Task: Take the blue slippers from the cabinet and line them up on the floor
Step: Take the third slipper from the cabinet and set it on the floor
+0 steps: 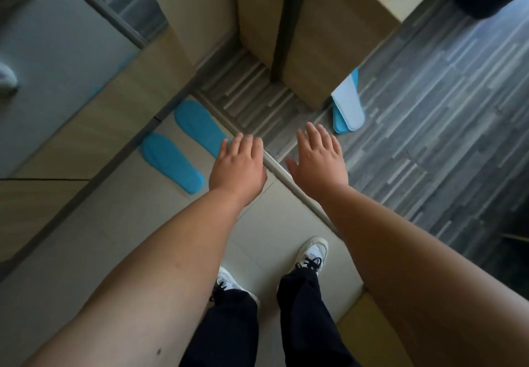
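Two blue slippers lie sole-up side by side on the pale floor tiles, one nearer me and one farther. Its toe end is hidden under my left hand, which hovers flat with fingers apart and holds nothing. My right hand is also spread and empty, above the metal threshold strip. A third slipper, blue with a white insole, lies on the grey wood-look floor, partly hidden behind the corner of the wooden cabinet.
The cabinet's open door stands ahead. A metal threshold strip divides tile from dark plank flooring. My two white sneakers and black trousers are below. A mirror or glass panel at the left shows other shoes.
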